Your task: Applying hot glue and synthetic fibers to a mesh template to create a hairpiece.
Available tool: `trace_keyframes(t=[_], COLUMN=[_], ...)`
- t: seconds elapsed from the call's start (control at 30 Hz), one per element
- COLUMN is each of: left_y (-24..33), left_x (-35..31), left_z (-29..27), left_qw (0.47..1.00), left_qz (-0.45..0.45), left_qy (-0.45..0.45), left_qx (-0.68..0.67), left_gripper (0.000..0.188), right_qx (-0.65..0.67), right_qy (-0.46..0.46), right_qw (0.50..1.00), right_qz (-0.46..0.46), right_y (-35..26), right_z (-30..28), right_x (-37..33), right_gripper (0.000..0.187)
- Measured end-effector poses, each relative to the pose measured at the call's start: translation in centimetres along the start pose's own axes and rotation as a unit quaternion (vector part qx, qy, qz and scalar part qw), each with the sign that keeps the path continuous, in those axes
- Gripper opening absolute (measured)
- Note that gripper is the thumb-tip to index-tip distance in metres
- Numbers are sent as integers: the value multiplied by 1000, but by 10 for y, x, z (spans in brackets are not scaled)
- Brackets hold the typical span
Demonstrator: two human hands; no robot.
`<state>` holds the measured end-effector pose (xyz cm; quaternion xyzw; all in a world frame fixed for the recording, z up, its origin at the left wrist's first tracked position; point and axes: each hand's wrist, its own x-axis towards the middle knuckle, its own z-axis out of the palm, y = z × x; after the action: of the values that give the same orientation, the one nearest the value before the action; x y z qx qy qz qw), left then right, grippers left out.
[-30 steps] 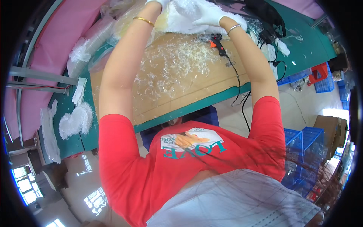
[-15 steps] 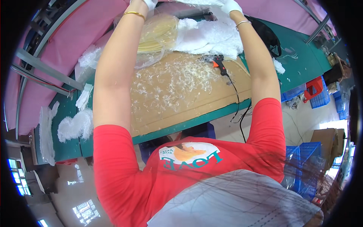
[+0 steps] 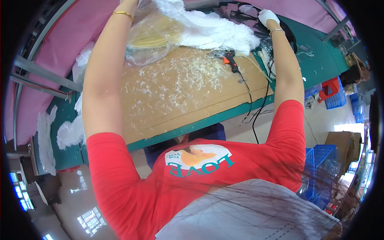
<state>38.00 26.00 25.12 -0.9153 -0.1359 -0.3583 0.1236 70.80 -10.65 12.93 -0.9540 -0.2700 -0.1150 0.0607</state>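
My left hand (image 3: 130, 3) is cut off by the top edge, beside a sheet of clear plastic (image 3: 170, 9); its fingers are hidden. Far right, my right hand (image 3: 268, 17) wears a white glove. Its fingers look curled in, next to a black bag or strap (image 3: 288, 34); whether they grip anything is unclear. Between my arms lies a fluffy white bundle (image 3: 220, 34), partly under the plastic. Beside it, a clear plastic bag holds pale yellow strips (image 3: 150, 41). Nearer to me, a black and orange glue gun (image 3: 231, 60) rests on a cardboard sheet (image 3: 160, 122).
Curly white scraps (image 3: 184, 80) litter the cardboard on the green table (image 3: 316, 60). A dark cable (image 3: 250, 94) trails from the glue gun over the front edge. White fluffy pieces (image 3: 70, 134) lie at left. Metal rails (image 3: 48, 78) stand at left; blue crates (image 3: 320, 168) are right.
My hands have moved apart, the left one leftward and the right one right and slightly down, away from the plastic. More of the white bundle is exposed.
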Motion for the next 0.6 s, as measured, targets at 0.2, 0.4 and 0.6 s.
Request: trace_keyframes(t=[0.2,0.4,0.6], left_y=[-20,-26,-75], left_x=[20,29,-42], left_z=[-23,-75,-79], left_qw=[992,970,973], left_qz=[-31,-130,-103], left_qy=[99,135,-63], left_qx=[76,154,195], left_gripper=[37,26,37], right_qx=[428,150,116], right_qy=[97,33,77], right_qw=[860,942,989], right_qz=[-262,-299,-54], right_y=[-178,-202,-164], right_z=[-2,37,25], right_x=[-53,-42,-18], right_gripper=[44,48,40])
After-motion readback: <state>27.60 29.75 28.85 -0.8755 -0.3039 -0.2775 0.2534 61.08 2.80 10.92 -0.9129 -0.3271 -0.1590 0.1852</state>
